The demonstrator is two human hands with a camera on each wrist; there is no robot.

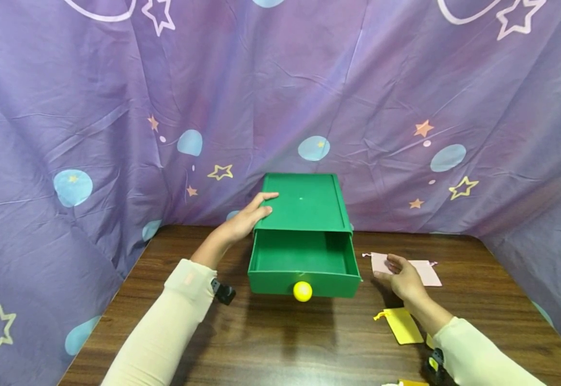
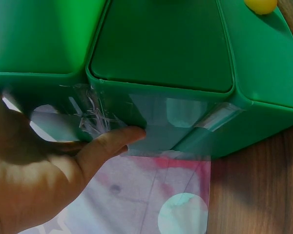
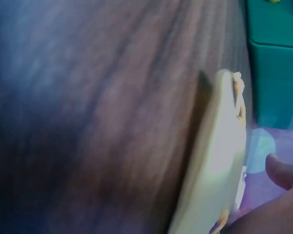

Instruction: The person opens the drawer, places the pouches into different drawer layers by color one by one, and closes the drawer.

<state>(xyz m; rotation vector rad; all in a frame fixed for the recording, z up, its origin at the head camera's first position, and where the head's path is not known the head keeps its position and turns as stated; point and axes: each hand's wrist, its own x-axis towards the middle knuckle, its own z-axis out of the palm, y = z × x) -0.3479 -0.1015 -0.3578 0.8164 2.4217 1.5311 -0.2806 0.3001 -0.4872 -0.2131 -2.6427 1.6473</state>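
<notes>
A green drawer box [image 1: 304, 201] stands on the table with its drawer [image 1: 272, 284] pulled out toward me; nothing shows inside. The drawer's front carries a round yellow knob [image 1: 302, 291]. My left hand [image 1: 248, 219] rests on the box's left top edge, fingers extended. In the left wrist view, its thumb [image 2: 110, 144] lies against the taped green surface. Over a pale pink drawstring pouch [image 1: 379, 261] hovers or rests my right hand [image 1: 408, 281], thumb and fingers apart; contact is unclear. Beside it lies another pale pink pouch [image 1: 428, 273], partly covered by the hand.
A yellow drawstring pouch [image 1: 404, 326] lies nearer me, beside my right forearm. Another yellow piece [image 1: 412, 383] is cut off at the bottom edge. Behind the brown wooden table [image 1: 212, 343] hangs a purple patterned cloth [image 1: 299, 96].
</notes>
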